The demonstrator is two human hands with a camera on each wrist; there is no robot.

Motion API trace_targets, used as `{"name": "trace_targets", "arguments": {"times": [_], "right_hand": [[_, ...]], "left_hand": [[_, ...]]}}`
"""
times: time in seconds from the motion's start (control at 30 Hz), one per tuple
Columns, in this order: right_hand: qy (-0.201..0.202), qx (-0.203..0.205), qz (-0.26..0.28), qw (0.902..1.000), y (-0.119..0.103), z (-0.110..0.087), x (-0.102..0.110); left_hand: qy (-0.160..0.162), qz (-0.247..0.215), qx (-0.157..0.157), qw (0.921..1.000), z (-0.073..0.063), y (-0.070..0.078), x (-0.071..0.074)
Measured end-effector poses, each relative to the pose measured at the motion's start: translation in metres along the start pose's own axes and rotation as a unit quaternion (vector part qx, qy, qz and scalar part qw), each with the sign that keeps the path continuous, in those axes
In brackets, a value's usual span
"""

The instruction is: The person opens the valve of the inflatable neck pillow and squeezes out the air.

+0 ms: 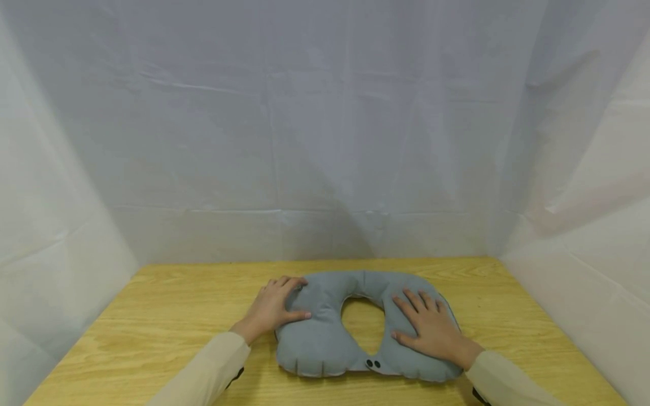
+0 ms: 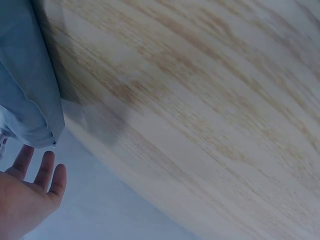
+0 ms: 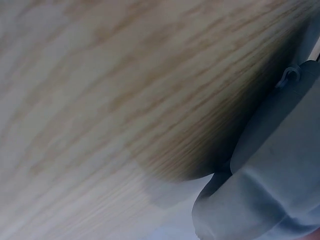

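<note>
So the thing here is a puffy grey-blue fabric neck pillow, U-shaped (image 1: pixel 317 344), lying flat on a yellow wood-grain table (image 1: pixel 193 304) with its rounded back on the far side. Two round dark snaps (image 1: pixel 373 363) sit at the near side, where the two ends meet.

Handling-wise, I'd guess it's super light and squishy, probably air-filled given the plump sections and puckered seams. Nothing fragile as far as I can see, and the matte cloth shouldn't be slippery. I'd grab it by the two fat side lobes, or hook fingers through the middle hole; the thin snap tabs look like a poor place to lift from.

As for grip, neither hand is really clamped on. The left hand (image 1: pixel 274 307) straddles the pillow's left edge, thumb on top, other fingers loose and spread around the far left corner. The right hand (image 1: pixel 431 331) rests palm-down on the right lobe with fingers fanned out, pressing or just resting, can't tell which.
</note>
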State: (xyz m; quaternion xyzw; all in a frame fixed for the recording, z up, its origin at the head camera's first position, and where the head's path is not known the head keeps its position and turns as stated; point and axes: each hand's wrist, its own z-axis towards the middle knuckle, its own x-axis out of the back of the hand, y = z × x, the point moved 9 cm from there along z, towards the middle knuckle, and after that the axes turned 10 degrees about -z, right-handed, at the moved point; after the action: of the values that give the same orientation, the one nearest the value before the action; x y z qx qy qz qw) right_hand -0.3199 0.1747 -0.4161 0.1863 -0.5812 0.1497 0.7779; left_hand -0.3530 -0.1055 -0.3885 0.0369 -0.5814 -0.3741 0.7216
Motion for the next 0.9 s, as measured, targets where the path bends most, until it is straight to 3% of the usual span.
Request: {"name": "trace_targets", "arguments": {"times": [0.9], "right_hand": [[-0.025,-0.005,0.016,0.9995,-0.0002,-0.0008,-0.0047]], "left_hand": [[-0.014,-0.007,0.005,0.9999,-0.0008,0.0017,-0.0032]]}}
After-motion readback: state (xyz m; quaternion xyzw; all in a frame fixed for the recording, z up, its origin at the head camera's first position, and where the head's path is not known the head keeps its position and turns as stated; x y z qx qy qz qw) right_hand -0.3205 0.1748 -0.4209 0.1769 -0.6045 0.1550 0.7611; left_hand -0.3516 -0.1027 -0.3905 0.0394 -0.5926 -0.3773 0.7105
